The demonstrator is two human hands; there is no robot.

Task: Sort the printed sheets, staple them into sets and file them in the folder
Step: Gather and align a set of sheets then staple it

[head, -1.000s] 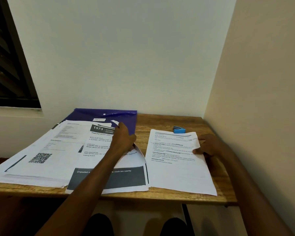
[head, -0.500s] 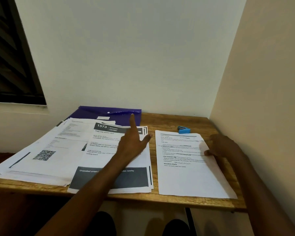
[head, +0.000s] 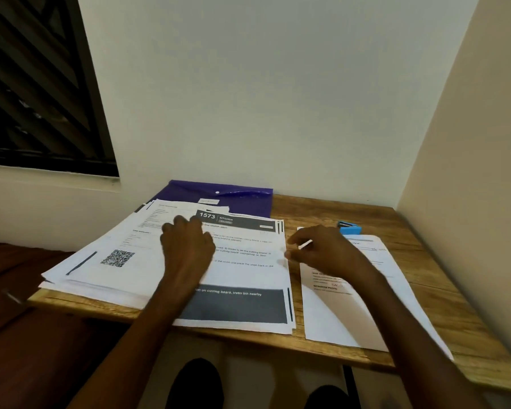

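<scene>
A stack of printed sheets headed "1573 KITCHEN" [head: 248, 276] lies in the middle of the wooden table [head: 425, 255]. It overlaps a wider pile with a QR code [head: 95, 276] on the left. My left hand [head: 186, 246] rests knuckles-up on these sheets, fingers curled down, gripping nothing. My right hand [head: 325, 252] hovers between the stacks, its spread fingertips at the right edge of the "1573" stack. Under my right forearm lies a separate text sheet [head: 337, 320]. A purple snap folder [head: 242, 199] sits shut at the back, partly under the piles. A blue stapler [head: 348, 227] sits behind the right sheet.
The table stands in a corner, with walls close behind and on the right [head: 469, 172]. A dark window [head: 36, 84] is at the upper left. The left pile overhangs the table's left edge. Bare wood shows along the right side and back right.
My left hand has dropped its raised finger and slid left, settling on the sheets. My right hand has left the right sheet and moved left to the middle stack's edge.
</scene>
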